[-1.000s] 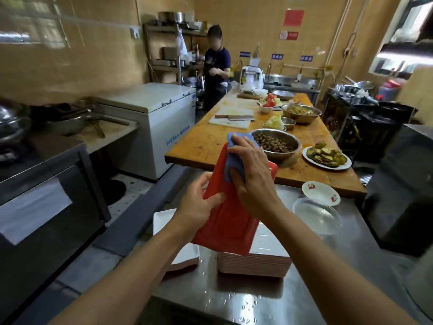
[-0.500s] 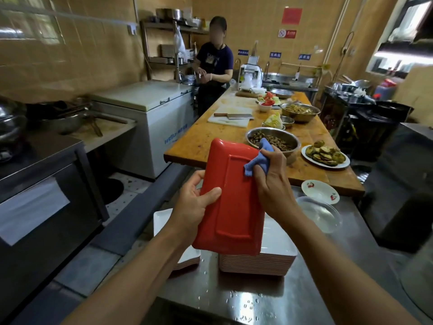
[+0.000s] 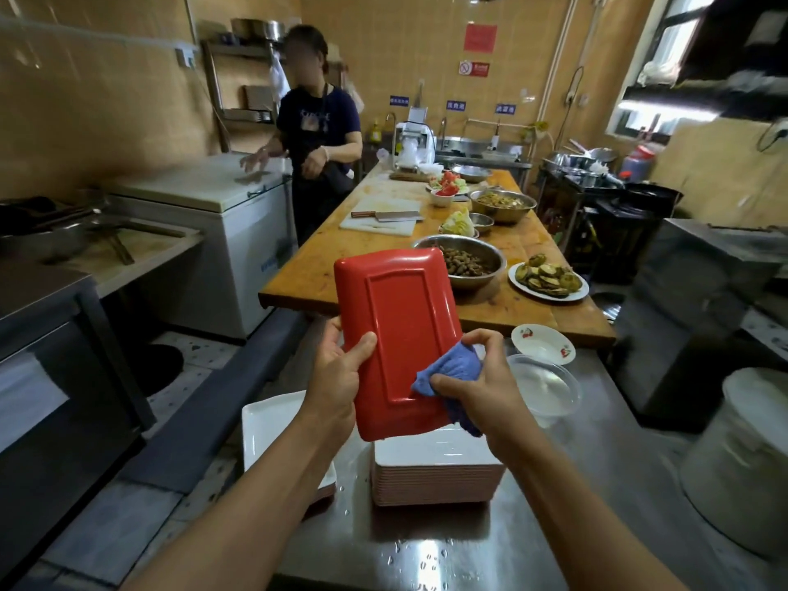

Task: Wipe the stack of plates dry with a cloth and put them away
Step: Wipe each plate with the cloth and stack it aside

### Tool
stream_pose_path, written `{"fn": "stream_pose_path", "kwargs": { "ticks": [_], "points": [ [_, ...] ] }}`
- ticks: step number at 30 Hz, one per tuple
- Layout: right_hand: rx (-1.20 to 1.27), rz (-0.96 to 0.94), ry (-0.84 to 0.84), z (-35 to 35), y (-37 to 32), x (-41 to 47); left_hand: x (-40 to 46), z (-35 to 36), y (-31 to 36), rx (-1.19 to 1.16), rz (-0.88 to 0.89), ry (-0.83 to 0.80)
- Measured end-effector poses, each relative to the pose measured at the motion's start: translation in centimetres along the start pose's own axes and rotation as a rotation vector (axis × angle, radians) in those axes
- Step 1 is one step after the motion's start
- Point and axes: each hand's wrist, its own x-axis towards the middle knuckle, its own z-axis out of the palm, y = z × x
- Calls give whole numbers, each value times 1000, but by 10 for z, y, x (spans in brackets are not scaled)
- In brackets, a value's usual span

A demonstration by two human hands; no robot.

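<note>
The left hand grips the left edge of a red plate, thumb across its back, holding it upright and tilted a little to the right with its underside toward the camera. The right hand clutches a blue cloth and presses it against the plate's lower right edge, thumb on the cloth and fingers curled round it. The plate hangs just above a stack of pale rectangular plates that sits on a wet steel surface. To the left of the stack lies a white rectangular plate on a shorter pile at the surface's edge. To the right of the hands stand a clear plastic tub and a small white dish with red cherries. Beyond them runs a long wooden table carrying a steel bowl of brown food, a plate of fried slices, a cutting board with a cleaver and further bowls. A person in a dark shirt stands at the table's far left, beside a white chest freezer.
</note>
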Motion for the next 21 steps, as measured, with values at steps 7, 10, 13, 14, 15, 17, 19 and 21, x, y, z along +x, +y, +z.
{"fn": "stream_pose_path", "kwargs": {
  "ticks": [7,10,13,14,15,17,19,21],
  "points": [
    [-212,-113,-26,-31,0,2,9,-6,38,861,285,56],
    [-296,-181,-140,-45,-5,1,21,7,66,1217,466,-145],
    [-361,-214,-213,-54,-10,2,32,18,78,1139,237,-461],
    [-379,-222,-218,-58,-11,3,33,18,78,1103,178,-520],
    [-395,-231,-214,-62,-12,4,34,17,77,1069,141,-555],
    [-423,-250,-191,-66,-15,5,33,14,73,959,99,-582],
    [-486,-301,-160,-63,-19,5,30,12,67,834,88,-544],
    [-579,-423,-117,-51,-24,7,27,12,60,753,84,-488]
  ]
}}
